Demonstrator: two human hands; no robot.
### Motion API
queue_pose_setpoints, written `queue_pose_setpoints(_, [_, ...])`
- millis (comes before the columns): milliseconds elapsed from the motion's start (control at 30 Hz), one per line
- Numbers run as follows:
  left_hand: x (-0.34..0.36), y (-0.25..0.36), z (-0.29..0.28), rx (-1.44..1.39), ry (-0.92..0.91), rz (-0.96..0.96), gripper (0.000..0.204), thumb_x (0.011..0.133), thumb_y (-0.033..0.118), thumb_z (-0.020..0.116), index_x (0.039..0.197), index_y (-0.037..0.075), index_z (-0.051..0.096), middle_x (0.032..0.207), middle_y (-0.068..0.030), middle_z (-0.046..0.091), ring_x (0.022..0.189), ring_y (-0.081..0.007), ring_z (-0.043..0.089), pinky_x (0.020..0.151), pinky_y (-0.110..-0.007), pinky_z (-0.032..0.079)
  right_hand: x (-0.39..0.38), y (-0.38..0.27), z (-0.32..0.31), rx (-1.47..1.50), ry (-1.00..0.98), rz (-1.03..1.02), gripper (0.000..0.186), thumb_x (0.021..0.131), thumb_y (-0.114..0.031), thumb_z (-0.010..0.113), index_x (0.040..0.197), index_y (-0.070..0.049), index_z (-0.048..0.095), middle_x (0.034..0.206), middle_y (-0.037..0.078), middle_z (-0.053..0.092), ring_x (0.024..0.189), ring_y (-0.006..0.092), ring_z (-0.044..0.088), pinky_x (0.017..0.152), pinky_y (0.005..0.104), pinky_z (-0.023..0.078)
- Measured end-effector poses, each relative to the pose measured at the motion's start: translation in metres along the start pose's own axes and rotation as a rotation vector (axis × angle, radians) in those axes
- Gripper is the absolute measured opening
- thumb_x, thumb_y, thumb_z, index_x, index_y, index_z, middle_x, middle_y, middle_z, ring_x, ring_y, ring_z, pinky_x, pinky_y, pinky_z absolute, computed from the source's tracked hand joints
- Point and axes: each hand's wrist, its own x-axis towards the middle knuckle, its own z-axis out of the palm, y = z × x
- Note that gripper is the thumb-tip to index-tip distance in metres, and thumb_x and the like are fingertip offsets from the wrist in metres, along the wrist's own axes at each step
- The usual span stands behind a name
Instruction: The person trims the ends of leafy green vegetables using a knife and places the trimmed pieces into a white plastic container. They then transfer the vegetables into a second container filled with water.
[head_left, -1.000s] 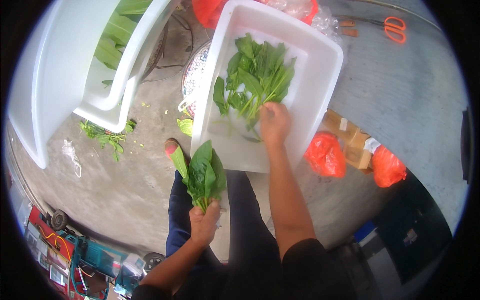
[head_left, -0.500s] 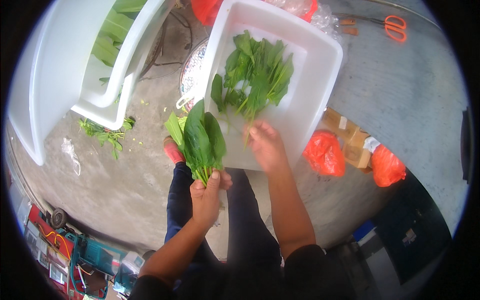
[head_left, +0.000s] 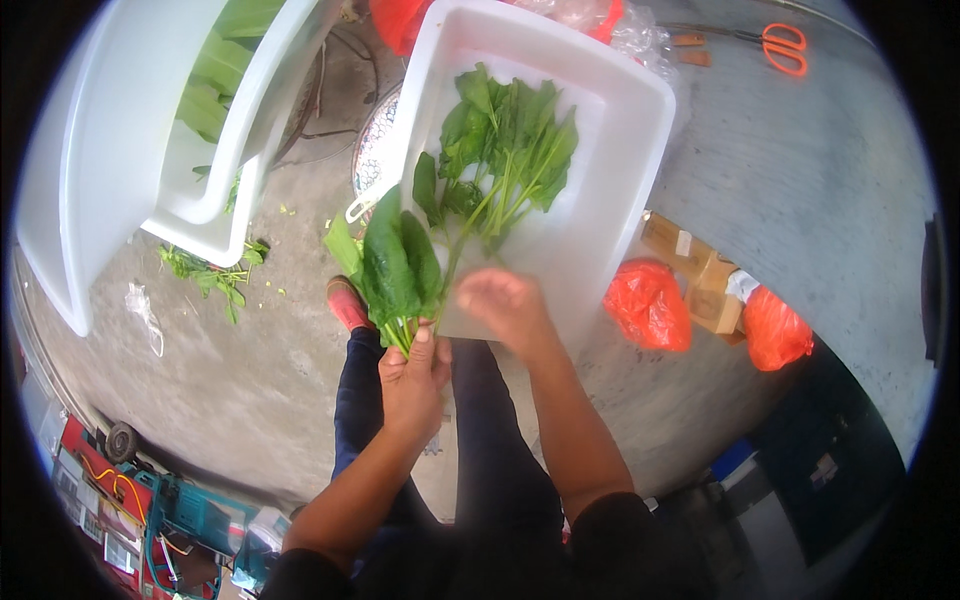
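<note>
My left hand [head_left: 410, 385] is closed round the stems of a small bunch of leafy greens [head_left: 393, 265], whose broad dark leaves point up and away from me. Just to its right, my right hand [head_left: 503, 308] hovers over the near edge of a white plastic tub [head_left: 590, 265]. Its fingers are blurred, so their grip is unclear. Loose leafy greens [head_left: 515, 140] lie in the tub, stems toward me. One long stem reaches down from them toward my left fingers, between the two hands.
Left stand more white tubs [head_left: 115, 130], one holding large green leaves [head_left: 220, 70]. Trimmed greens [head_left: 215, 275] and a white plastic scrap [head_left: 145, 315] litter the concrete floor. Orange-handled scissors [head_left: 783, 48] lie on the grey surface at right. Red bags [head_left: 648, 305] sit beside cardboard [head_left: 690, 260].
My right hand has moved left and slightly down, away from the stem it was at, toward my left hand. The left hand still holds the bunch, nearly in place.
</note>
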Motion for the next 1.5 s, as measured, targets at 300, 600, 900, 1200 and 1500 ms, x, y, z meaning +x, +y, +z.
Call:
queue_pose_setpoints(300, [-0.024,-0.003,-0.033,-0.069,-0.036,-0.125,0.016,0.085,0.017,0.057,0.097,0.008,0.049,0.058,0.004,0.034,0.048,-0.0068,0.03,0.044,-0.022,0.024,0.076,0.03,-0.027,-0.636,0.763,0.029,0.026,0.07,-0.024,0.07,0.079,-0.003,0.059,0.062,0.004,0.057,0.054,0.0163,0.053,0.054,0.0285,0.044])
queue_pose_setpoints(600, [-0.031,-0.003,-0.037,-0.042,0.003,-0.14,0.014,0.084,0.016,0.058,0.093,0.008,0.05,0.057,0.0041,0.035,0.048,-0.0072,0.03,0.044,-0.022,0.026,0.072,0.024,-0.036,-0.249,0.686,0.092,0.019,0.077,-0.014,0.061,0.091,-0.001,0.06,0.072,0.003,0.06,0.065,0.0099,0.054,0.058,0.0252,0.043])
queue_pose_setpoints(900, [-0.034,-0.004,-0.039,-0.049,-0.006,-0.171,0.014,0.084,0.014,0.058,0.093,0.007,0.05,0.058,0.0037,0.035,0.048,-0.0074,0.03,0.045,-0.022,0.027,0.06,0.045,-0.051,0.084,0.773,0.035,0.018,0.08,-0.009,0.056,0.096,-0.001,0.057,0.075,0.003,0.057,0.058,0.0069,0.048,0.05,0.0204,0.038])
queue_pose_setpoints(1200, [-0.036,-0.006,-0.038,-0.024,-0.022,-0.181,0.013,0.083,0.013,0.059,0.092,0.007,0.051,0.058,0.0043,0.037,0.048,-0.0072,0.032,0.044,-0.022,0.027,0.093,0.053,-0.047,-0.386,0.827,0.031,0.026,0.075,-0.02,0.066,0.092,-0.002,0.057,0.076,0.002,0.056,0.066,0.0099,0.052,0.057,0.0232,0.043])
queue_pose_setpoints(1500, [-0.037,-0.009,-0.042,-0.046,-0.01,-0.2,0.011,0.083,0.012,0.059,0.091,0.008,0.053,0.057,0.0053,0.037,0.047,-0.0056,0.031,0.044,-0.021,0.026,0.066,0.033,-0.051,0.297,0.624,0.086,0.016,0.085,-0.015,0.056,0.097,-0.005,0.053,0.078,0.002,0.055,0.063,0.0091,0.05,0.053,0.0229,0.041])
